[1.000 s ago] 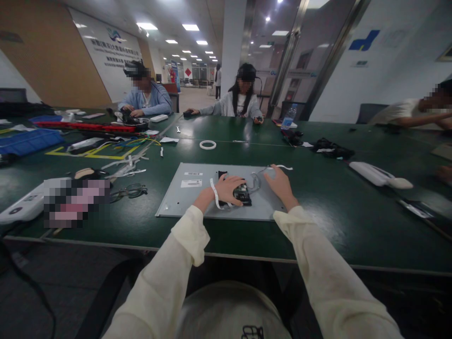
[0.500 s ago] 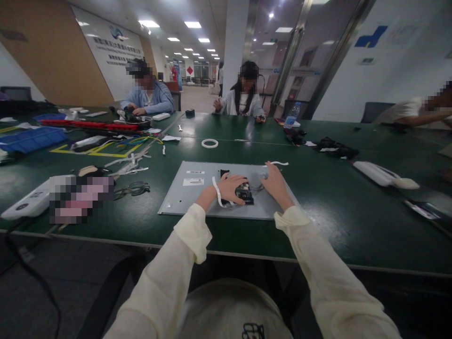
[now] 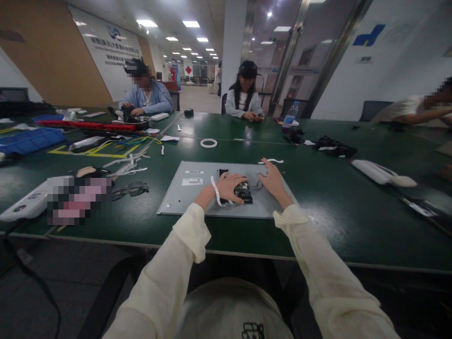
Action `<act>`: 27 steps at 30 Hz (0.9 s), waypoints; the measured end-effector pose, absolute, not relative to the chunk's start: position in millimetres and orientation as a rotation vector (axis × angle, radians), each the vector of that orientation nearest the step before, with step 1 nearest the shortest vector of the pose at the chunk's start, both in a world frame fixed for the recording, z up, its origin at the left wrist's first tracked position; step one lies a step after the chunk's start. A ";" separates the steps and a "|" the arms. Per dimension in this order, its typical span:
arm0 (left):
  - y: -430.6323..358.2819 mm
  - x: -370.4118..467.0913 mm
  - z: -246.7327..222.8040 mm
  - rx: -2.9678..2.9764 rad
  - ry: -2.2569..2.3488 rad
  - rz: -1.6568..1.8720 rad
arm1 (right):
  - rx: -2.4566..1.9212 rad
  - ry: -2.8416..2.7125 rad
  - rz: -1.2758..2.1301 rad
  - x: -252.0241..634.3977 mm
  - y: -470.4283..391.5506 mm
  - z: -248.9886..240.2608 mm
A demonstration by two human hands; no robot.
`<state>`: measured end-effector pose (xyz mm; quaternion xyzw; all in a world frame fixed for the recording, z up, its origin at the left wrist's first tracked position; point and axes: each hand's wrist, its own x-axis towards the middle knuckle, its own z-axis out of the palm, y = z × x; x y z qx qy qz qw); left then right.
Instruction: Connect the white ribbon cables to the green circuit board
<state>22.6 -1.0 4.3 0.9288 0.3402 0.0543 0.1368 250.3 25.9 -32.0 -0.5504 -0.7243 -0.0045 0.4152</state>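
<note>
A flat grey metal panel [image 3: 190, 200] with paper labels lies before me on the green table. On its middle sits a black module with an exposed circuit board [image 3: 243, 193]. My left hand [image 3: 228, 186] rests over the module's left part, fingers spread and partly hiding it. A white tape strip [image 3: 216, 188] curls across the back of that wrist. My right hand [image 3: 273, 181] is above the panel's right side, its thumb and fingers apart, beside thin grey wires [image 3: 254, 186]. Another white strip [image 3: 277, 161] lies at its fingertips; whether it touches them I cannot tell.
A tape roll [image 3: 208, 143] lies beyond the panel. To the left are eyeglasses [image 3: 132, 189], a white device [image 3: 33, 200], tape scraps [image 3: 130, 165] and a blue tray [image 3: 33, 141]. At right is another white device [image 3: 381, 173]. Several people sit around the table.
My right hand's fingers have spread a little and shifted slightly left, the white strip at them too. My left hand stays on the module. The person opposite has brought both hands together.
</note>
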 end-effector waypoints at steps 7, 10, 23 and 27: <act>-1.5 21.1 7.9 2.697 0.958 0.139 | -1.481 -1.684 -0.033 256.3 22.5 -27.6; 0.2 20.6 6.7 2.705 0.964 0.153 | -1.487 -1.670 -0.012 255.8 19.3 -26.0; 1.7 19.1 6.9 2.714 0.969 0.139 | -1.381 -1.639 0.127 238.5 9.1 -19.3; 0.6 18.4 7.3 2.704 0.956 0.155 | -1.336 -1.589 0.185 233.1 3.5 -11.4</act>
